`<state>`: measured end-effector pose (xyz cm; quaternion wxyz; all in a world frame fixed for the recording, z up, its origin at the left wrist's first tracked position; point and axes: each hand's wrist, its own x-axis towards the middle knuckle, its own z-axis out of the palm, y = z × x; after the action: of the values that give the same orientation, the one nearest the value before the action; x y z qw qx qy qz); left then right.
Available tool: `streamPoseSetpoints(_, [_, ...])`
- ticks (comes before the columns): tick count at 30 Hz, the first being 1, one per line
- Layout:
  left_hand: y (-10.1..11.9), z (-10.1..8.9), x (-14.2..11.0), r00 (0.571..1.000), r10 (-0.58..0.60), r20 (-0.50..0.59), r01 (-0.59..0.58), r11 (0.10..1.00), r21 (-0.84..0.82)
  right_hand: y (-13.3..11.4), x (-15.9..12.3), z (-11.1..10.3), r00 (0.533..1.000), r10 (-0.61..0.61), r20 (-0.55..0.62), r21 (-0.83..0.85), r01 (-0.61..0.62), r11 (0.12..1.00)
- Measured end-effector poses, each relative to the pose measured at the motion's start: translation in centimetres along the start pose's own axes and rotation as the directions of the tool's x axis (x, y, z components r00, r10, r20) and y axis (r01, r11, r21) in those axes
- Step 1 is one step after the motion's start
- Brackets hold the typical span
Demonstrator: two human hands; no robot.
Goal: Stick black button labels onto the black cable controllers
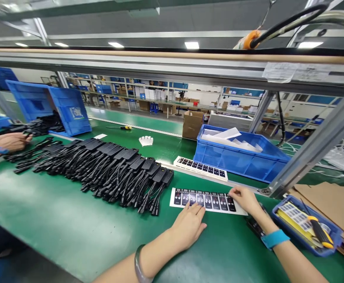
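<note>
A label sheet [207,201] lies near on the green surface [95,232], print illegible from here; the left hand [188,224] rests on it, grip released; the right hand [245,200] pinches at its right end, grasp uncertain.

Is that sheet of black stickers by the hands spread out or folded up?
Spread out: the sheet lies flat on the green table, its row of black stickers showing. The left hand lies over its near edge.

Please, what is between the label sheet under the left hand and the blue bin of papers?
The head view shows a second label sheet and a pale rail between near sheet and bin.
</note>
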<state>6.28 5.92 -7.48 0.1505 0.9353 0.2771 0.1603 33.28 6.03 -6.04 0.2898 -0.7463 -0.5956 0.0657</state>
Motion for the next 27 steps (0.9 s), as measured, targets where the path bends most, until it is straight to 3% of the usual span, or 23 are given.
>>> streamPoseSetpoints(5, [-0.1, 0.5, -0.2, 1.0, 0.009, -0.001, -0.009, 1.0, 0.003, 1.0, -0.7, -0.5, 0.981, 0.124, -0.151, 0.207, -0.091, 0.974])
streamPoseSetpoints(10, [-0.2, 0.1, -0.1, 0.998, 0.028, -0.064, -0.019, 0.991, 0.135, 0.9, -2.4, -1.1, 0.885, 0.325, -0.333, 0.455, -0.151, 0.877])
streamPoseSetpoints(12, [-0.8, -1.0, 0.3, 0.991, -0.034, -0.131, 0.062, 0.975, 0.211, -0.1, -3.7, -1.1, 0.858, 0.39, -0.334, 0.588, -0.134, 0.797])
streamPoseSetpoints(14, [-2.0, -2.7, 0.6, 0.955, -0.18, -0.236, 0.24, 0.936, 0.259, -1.6, -5.3, -0.9, 0.855, 0.428, -0.294, 0.723, -0.093, 0.684])
streamPoseSetpoints(16, [-3.5, -4.8, 0.7, 0.869, -0.339, -0.36, 0.444, 0.855, 0.267, -3.2, -7.1, -0.5, 0.875, 0.416, -0.248, 0.789, -0.068, 0.611])
streamPoseSetpoints(18, [-5.1, -6.5, 0.6, 0.766, -0.454, -0.454, 0.597, 0.764, 0.244, -4.6, -8.6, 0.0, 0.903, 0.37, -0.219, 0.772, -0.071, 0.631])
streamPoseSetpoints(20, [-6.4, -7.6, 0.3, 0.696, -0.525, -0.49, 0.679, 0.704, 0.21, -5.5, -9.7, 0.4, 0.925, 0.329, -0.192, 0.745, -0.081, 0.662])
streamPoseSetpoints(23, [-7.4, -8.1, 0.0, 0.671, -0.573, -0.47, 0.703, 0.693, 0.159, -6.1, -10.4, 0.8, 0.945, 0.281, -0.167, 0.734, -0.072, 0.676])
streamPoseSetpoints(27, [-7.1, -8.2, -0.1, 0.709, -0.559, -0.43, 0.64, 0.766, 0.06, -6.3, -10.8, 0.7, 0.958, 0.239, -0.159, 0.734, -0.047, 0.678])
